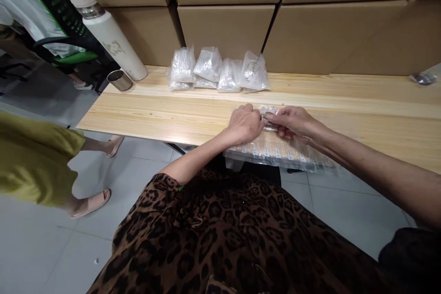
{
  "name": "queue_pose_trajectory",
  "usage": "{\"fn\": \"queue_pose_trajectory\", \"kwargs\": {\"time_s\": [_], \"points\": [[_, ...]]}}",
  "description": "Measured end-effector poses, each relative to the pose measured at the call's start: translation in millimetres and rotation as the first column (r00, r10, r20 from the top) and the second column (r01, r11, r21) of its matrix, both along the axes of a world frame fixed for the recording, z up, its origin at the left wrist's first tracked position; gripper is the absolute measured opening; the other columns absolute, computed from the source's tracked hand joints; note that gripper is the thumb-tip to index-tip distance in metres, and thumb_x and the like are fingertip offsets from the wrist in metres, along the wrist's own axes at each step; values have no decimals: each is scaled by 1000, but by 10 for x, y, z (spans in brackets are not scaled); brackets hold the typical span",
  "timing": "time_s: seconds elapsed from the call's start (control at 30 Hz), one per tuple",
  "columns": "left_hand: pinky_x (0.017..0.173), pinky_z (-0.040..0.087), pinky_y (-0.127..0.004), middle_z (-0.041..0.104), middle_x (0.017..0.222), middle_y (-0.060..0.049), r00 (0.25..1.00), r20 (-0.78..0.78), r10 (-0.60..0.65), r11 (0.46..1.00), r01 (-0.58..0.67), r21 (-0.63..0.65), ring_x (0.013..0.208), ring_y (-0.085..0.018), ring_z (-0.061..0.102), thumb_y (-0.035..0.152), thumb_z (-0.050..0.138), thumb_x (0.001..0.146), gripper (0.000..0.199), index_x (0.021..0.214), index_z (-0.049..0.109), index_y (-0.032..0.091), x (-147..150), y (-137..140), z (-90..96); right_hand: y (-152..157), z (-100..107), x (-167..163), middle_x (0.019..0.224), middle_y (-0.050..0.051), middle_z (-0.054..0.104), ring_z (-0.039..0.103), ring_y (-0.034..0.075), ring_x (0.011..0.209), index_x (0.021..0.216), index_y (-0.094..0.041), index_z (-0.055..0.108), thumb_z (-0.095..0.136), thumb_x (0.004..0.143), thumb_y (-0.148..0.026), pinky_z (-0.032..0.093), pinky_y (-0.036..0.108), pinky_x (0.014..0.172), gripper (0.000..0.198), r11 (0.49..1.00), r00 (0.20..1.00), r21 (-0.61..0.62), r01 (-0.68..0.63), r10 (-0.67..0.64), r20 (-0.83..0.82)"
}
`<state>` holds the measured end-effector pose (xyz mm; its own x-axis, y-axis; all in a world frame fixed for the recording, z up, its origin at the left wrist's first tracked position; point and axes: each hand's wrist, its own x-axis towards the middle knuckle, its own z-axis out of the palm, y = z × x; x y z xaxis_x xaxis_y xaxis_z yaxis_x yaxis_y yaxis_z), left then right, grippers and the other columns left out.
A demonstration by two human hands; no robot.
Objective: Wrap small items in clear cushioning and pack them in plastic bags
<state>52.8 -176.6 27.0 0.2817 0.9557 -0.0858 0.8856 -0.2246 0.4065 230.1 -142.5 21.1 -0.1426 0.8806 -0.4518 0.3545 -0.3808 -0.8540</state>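
Note:
Both hands meet over a small clear plastic bag [272, 127] near the front of the wooden table. My left hand [245, 124] is closed, its curled fingers at the bag's left side. At the bag's upper right, my right hand [292, 121] pinches something small and darkish that I cannot make out. Under the hands lies a spread of clear plastic bags [277, 152] with a row of small blue-and-white marks, hanging over the table's front edge.
Several filled translucent bags [220, 71] stand along the back, before stacked cardboard boxes [227, 32]. To the left are a white thermos bottle [115, 43] and a metal cup [120, 81]. A person in yellow-green clothing [34, 161] stands left. A small dark packet [424, 78] lies far right.

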Motion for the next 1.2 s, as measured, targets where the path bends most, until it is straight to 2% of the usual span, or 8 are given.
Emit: {"fn": "queue_pose_trajectory", "kwargs": {"time_s": [0.27,0.47,0.63,0.73,0.83,0.93,1.07,1.2], "points": [[108,54,-45,73,126,-16,975,220,36,998,-25,-52,119,-29,67,33,57,106,24,119,67,15,-39,56,-68,-63,-83,8,54,-3,59,48,8,44,75,-22,56,109,61,-37,27,18,35,57,980,970,71,188,-174,-167],[108,54,-46,72,125,-14,973,230,-21,1000,20,5,120,-29,66,38,53,107,32,122,70,15,-112,-14,-65,-17,-43,105,54,-2,59,49,8,44,76,-22,56,109,63,-31,31,19,36,55,994,978,18,109,-104,-183],[115,50,-50,66,139,-22,961,190,199,965,-226,130,130,-33,63,37,55,106,49,145,60,7,-486,-72,-57,114,-58,154,53,-1,56,47,10,42,72,-23,54,105,70,-25,32,21,35,52,995,994,31,100,-98,-47],[107,54,-49,76,110,-16,933,250,260,961,-276,32,114,-31,71,35,62,103,55,149,54,5,-670,-67,-91,173,-82,151,53,1,57,48,10,43,71,-23,56,105,69,-23,34,23,35,48,996,997,34,82,-81,-15],[80,59,-38,70,74,-1,836,442,325,943,-249,-222,75,-22,71,25,72,97,50,141,58,9,-685,-35,-116,199,-78,140,53,2,58,49,11,44,71,-23,57,105,68,-24,33,24,35,48,999,999,21,48,-48,8],[55,48,-26,59,55,6,646,605,466,859,-166,-485,47,-10,55,9,72,92,14,105,67,13,-582,16,-70,214,-48,141,55,2,57,49,12,46,71,-22,58,106,68,-24,33,25,36,48,999,998,21,43,-44,49],[48,42,-22,58,52,6,477,723,501,853,-132,-504,42,-6,49,1,73,89,21,78,62,15,-453,50,103,264,3,199,52,-1,56,47,11,42,72,-23,59,109,58,-21,30,24,34,52,999,999,-9,47,-47,27],[49,40,-23,59,54,6,460,739,492,857,-108,-504,44,-5,49,4,71,93,24,75,61,16,-357,23,230,312,36,278,52,-3,57,47,11,39,80,-24,63,110,53,-18,27,22,32,55,997,997,-40,73,-72,24]]}}
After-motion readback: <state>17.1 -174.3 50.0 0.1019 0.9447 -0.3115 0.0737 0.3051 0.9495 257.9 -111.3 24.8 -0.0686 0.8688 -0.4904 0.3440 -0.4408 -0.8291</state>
